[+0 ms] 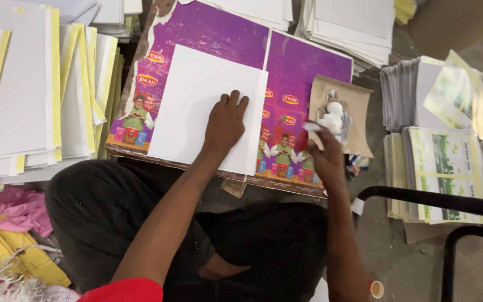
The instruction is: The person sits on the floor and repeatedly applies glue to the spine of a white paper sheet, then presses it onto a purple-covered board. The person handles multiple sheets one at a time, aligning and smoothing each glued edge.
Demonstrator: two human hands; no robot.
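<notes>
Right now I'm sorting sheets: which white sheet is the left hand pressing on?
The single white sheet lying on the purple printed board under the left hand; the others sit in stacks.

Matt white paper sheet (197, 100); glossy purple printed cardboard (303, 67).

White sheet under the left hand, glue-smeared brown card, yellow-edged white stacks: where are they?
white sheet (191, 106), head view, bare middle.
brown card (359, 106), head view, right part.
yellow-edged stacks (23, 95), head view, top sheet's face.

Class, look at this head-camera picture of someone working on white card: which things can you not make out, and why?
- Right hand: what it pinches is a white blur.
- Left hand: palm hides the white card beneath.
- Purple board: card covers its middle.
- Printed stacks: cut off at the right edge.
</notes>
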